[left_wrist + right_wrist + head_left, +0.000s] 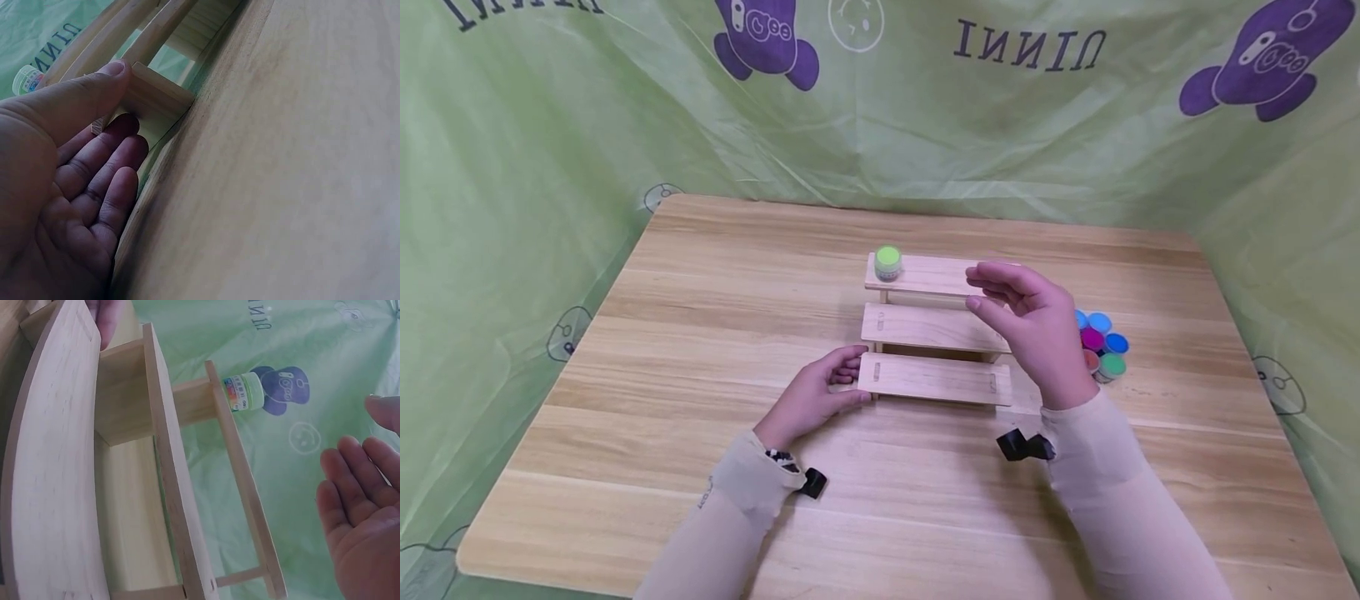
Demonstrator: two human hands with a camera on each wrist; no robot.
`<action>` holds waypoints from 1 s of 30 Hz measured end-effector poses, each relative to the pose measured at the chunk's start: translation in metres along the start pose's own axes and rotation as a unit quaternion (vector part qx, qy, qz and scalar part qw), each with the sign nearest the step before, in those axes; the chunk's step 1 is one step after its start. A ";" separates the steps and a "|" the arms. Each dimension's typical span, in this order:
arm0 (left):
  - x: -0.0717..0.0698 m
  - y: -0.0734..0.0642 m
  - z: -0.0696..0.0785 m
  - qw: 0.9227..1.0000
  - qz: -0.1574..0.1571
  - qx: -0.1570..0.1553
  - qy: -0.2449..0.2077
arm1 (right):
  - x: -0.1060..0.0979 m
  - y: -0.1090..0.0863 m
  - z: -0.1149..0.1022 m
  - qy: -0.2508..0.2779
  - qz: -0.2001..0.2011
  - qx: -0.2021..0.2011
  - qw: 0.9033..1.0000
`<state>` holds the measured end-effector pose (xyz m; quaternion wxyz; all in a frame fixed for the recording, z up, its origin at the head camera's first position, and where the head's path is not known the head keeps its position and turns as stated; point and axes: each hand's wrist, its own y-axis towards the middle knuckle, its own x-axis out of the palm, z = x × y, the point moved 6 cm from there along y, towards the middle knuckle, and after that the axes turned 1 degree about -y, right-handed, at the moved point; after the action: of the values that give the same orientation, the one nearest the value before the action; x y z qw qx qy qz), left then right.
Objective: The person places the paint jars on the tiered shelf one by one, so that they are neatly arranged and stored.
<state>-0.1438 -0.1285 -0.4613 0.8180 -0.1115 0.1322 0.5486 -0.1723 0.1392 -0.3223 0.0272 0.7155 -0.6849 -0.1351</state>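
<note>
A three-tier wooden step rack (936, 379) stands mid-table. At the left end of its lowest step is my left hand (816, 396), gripping the board's end with the thumb in front and the fingers behind. The left wrist view has the thumb (94, 94) against the board end (159, 90). My right hand (1033, 325) hovers over the rack's right side, its fingers extended and nothing held; the right wrist view shows its palm (369, 537) bare. On the top step's left end sits a small green-lidded jar (887, 263), its colourful label (236, 394) visible in the right wrist view.
Several small jars with blue, magenta, orange and green lids (1112, 365) cluster right of the rack, partly hidden behind my right hand. A green printed curtain (880, 142) hangs behind the wooden table (700, 292).
</note>
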 end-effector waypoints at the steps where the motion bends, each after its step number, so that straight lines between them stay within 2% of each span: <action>1: 0.000 0.000 0.000 1.000 0.000 0.000 0.002 | -0.002 -0.002 0.000 0.003 0.002 -0.002 1.000; 13: 0.001 0.002 -0.001 1.000 0.002 0.003 0.018 | -0.042 -0.024 0.008 0.060 0.047 -0.017 0.997; 17: 0.000 0.001 -0.003 1.000 0.004 -0.005 0.019 | -0.053 -0.031 0.010 0.062 0.057 -0.013 0.996; 30: 0.000 0.000 0.000 1.000 0.001 0.000 0.012 | -0.081 -0.047 0.018 0.085 0.085 0.001 0.993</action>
<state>-0.1442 -0.1283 -0.4611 0.8158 -0.1178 0.1420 0.5482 -0.1333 0.2244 -0.3378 0.0957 0.6638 -0.7385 -0.0700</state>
